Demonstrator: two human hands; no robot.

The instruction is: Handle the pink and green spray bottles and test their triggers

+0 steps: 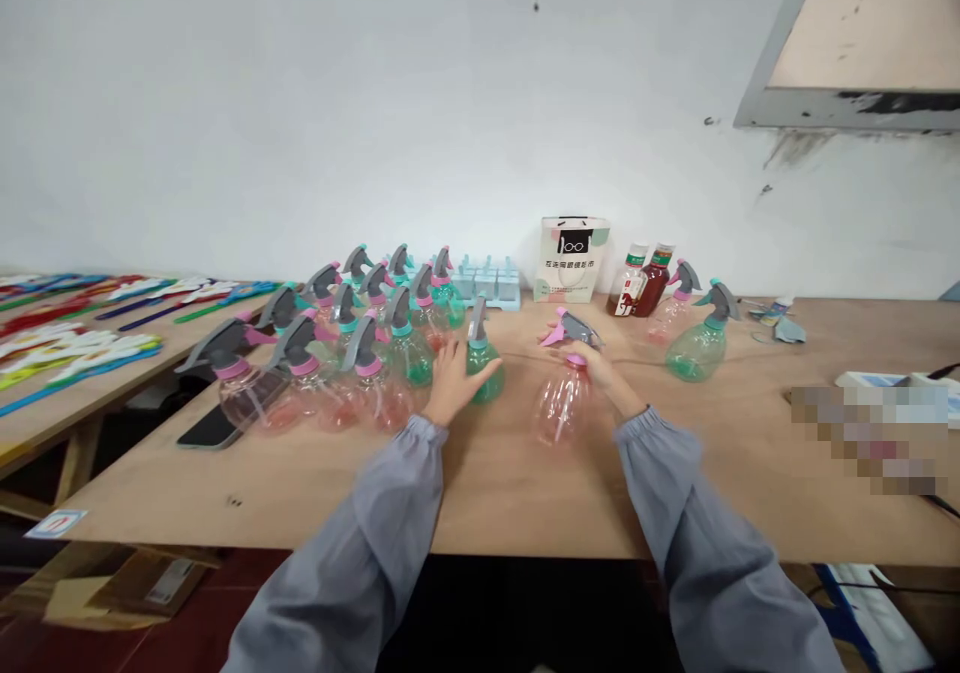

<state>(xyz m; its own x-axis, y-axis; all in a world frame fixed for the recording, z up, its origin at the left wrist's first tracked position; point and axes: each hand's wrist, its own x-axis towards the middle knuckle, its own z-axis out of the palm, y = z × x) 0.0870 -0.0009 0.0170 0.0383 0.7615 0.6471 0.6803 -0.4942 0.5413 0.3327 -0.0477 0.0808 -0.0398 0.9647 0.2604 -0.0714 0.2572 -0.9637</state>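
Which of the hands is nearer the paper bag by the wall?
Right. The right hand grips a pink spray bottle just in front of the paper bag; the left hand sits farther left on a green bottle.

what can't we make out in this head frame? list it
- Pixelated patch on the table's right side: what lies under it is masked.
- Left hand against the green spray bottle: motion blur, grip unclear.
- Right hand behind the pink spray bottle: fingers hidden by the neck and trigger.
- Paper bag at the wall: print too small to read.
- White device: cut off by the right edge.
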